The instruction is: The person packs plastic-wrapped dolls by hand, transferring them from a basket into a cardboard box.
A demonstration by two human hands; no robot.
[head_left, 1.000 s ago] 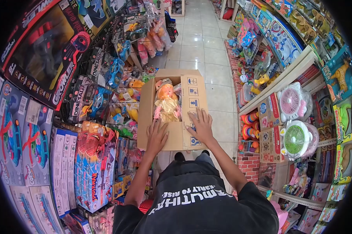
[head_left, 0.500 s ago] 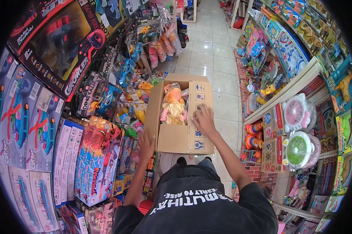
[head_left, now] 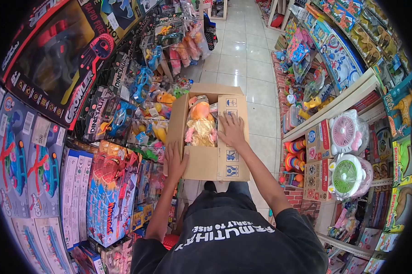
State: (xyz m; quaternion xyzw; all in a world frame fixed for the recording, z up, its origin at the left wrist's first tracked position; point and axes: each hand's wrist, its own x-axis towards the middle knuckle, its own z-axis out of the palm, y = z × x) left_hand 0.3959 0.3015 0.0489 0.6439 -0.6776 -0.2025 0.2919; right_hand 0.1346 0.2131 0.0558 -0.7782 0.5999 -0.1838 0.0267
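An open cardboard box point(head_left: 201, 164) is in front of my body, its right flap point(head_left: 232, 157) printed with blue handling symbols. Inside lies a plastic-wrapped toy point(head_left: 200, 123), orange at the top and shiny gold below, with pink parts at its sides. My left hand point(head_left: 176, 160) rests against the box's near left side, fingers extended. On the right flap, my right hand point(head_left: 232, 130) lies flat with its fingers spread. What supports the box from below is hidden.
Shelves of packaged toys line the left, with a Spider-Man box point(head_left: 112, 196) near my left arm. On the right are pink point(head_left: 345, 132) and green point(head_left: 346, 177) toy fans beside small cartons point(head_left: 316, 180). A tiled aisle point(head_left: 261, 86) runs ahead.
My right hand has flattened from curled fingers onto the flap. My left hand has shifted slightly up and right onto the box's side. The view has shifted slightly.
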